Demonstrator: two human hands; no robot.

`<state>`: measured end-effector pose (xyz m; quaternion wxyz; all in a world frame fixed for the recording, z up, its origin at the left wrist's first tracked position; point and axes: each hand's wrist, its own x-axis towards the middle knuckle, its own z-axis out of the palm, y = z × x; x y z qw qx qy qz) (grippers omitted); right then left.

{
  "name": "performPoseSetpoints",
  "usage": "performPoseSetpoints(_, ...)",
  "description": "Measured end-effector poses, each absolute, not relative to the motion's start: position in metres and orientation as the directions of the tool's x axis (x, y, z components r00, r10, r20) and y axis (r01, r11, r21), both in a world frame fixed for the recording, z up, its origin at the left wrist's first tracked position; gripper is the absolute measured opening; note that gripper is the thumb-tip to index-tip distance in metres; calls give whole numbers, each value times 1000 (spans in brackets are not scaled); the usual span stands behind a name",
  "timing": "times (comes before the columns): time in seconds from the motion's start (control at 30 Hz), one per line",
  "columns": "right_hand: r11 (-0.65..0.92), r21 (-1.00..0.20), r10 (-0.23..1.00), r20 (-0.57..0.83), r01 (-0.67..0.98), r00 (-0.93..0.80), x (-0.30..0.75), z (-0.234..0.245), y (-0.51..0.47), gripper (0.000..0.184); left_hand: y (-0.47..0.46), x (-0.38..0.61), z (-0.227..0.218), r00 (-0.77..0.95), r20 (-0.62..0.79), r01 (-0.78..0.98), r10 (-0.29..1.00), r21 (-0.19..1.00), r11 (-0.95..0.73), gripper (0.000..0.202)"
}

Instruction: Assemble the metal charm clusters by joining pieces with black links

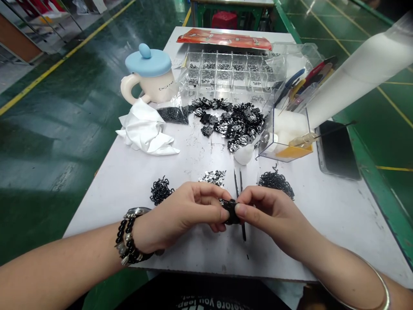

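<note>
Both my hands meet over the near edge of the white table (129, 172). My left hand (187, 211) and my right hand (267, 211) each pinch the same small black part (230, 212) between thumb and fingers. Black tweezers (240, 189) lie on the table just behind and under the part. Small heaps of black hooks (160, 189) and black rings (275, 181) lie to either side, with a little pile of silvery bits (213, 175) between them. A big heap of black and shiny clips (232, 120) lies farther back.
A cream mug with a blue lid (150, 73) and a crumpled white cloth (145, 127) are at the back left. A clear compartment box (226, 71), a clear tool holder (290, 129), a phone (337, 148) and a white roll (361, 73) stand right.
</note>
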<state>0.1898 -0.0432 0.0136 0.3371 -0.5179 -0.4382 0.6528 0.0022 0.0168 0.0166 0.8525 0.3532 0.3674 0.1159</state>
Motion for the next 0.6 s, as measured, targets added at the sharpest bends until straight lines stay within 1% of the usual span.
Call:
performPoseSetpoints(0.13,-331,-943,912,-323,11,-254,190,14,-44,20,14,3,13,696,-522,18,492,698,716,17)
performPoseSetpoints(0.43,-307,-951,914,-307,42,-265,188,13,-43,21,11,3,10,687,-476,40,548,779,626,18)
performPoseSetpoints(0.53,-275,-954,916,-298,121,-269,190,15,-44,22,11,2,14,710,-440,81,549,826,557,15)
performPoseSetpoints(0.6,-213,-949,924,-273,233,-269,193,18,-45,19,10,2,17,718,-393,144,574,892,429,15)
